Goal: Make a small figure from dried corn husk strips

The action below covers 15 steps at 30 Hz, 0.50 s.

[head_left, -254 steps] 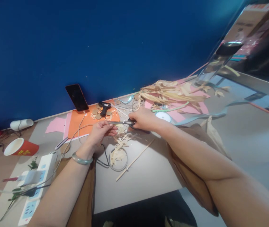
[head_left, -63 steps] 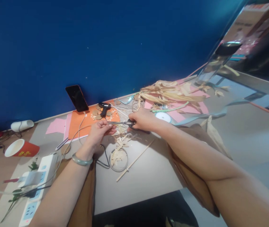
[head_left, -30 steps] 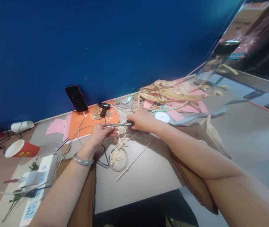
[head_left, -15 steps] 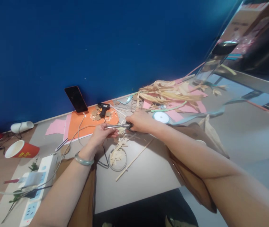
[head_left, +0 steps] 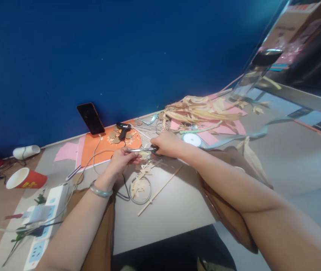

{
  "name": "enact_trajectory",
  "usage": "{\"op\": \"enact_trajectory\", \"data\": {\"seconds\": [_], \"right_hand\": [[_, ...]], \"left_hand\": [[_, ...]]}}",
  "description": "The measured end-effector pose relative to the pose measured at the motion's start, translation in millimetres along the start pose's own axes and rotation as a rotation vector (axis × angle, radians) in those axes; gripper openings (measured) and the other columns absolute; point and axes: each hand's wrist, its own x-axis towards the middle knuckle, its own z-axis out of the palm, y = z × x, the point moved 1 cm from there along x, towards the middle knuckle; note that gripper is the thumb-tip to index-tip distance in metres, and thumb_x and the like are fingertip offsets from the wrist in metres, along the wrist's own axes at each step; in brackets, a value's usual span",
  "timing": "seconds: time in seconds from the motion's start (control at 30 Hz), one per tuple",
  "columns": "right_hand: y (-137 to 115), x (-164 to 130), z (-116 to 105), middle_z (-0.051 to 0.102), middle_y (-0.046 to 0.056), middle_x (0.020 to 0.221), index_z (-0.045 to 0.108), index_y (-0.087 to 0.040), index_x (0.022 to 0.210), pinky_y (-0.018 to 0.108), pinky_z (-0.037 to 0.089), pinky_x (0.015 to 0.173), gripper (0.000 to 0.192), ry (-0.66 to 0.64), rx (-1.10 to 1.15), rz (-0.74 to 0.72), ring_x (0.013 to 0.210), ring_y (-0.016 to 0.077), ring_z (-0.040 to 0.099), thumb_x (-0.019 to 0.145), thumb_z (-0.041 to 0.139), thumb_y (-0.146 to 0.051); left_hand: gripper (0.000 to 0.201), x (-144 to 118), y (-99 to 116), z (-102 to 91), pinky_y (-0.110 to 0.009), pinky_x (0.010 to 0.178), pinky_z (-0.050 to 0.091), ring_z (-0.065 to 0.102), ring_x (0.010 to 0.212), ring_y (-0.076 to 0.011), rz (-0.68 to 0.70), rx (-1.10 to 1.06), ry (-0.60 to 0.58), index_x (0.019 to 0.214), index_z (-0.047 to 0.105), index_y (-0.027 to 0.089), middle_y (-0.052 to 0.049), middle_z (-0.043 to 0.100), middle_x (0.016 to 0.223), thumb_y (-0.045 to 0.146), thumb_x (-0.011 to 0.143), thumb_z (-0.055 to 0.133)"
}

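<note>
Against a blue wall, the right hand [head_left: 166, 144] grips scissors [head_left: 142, 149] whose blades reach the left hand's [head_left: 122, 160] pinching fingertips.

- Red cup [head_left: 26, 179]: yellow markings on its side, too blurred to read.
- Cardboard box [head_left: 298, 26] at upper right: printing on its face, too small and blurred to make out.
- Power strip [head_left: 43, 222]: no legible label.
- No other text or number can be read.

Both forearms bare, no sleeves; pale green bangle [head_left: 101, 192] round left wrist.
</note>
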Motion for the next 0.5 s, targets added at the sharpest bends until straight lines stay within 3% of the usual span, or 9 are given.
{"op": "enact_trajectory", "data": {"seconds": [0.23,0.5], "right_hand": [[11.6,-1.3,-4.7,0.061,0.001,0.067,0.059,-0.019,0.071,0.024,0.025,0.054,0.046,0.055,0.306,0.094,0.061,0.0134,0.049,0.063,0.065,-0.064],[17.8,-4.0,-11.2,0.055,-0.001,0.067,0.054,-0.019,0.073,0.024,0.024,0.055,0.057,-0.09,0.367,0.072,0.058,0.0112,0.042,0.056,0.064,-0.072]], "left_hand": [[0.026,4.2,0.9,-11.7,-0.023,0.062,0.056,0.068,0.063,-0.0134,0.087,-0.09,0.039,0.081,0.062,0.01,-0.009,0.073,0.077,0.027,0.066,0.077],[0.03,4.6,8.2,-24.4,-0.024,0.061,0.056,0.068,0.062,-0.0137,0.201,-0.145,0.135,0.081,0.059,0.012,-0.008,0.073,0.076,0.029,0.064,0.078]]}}
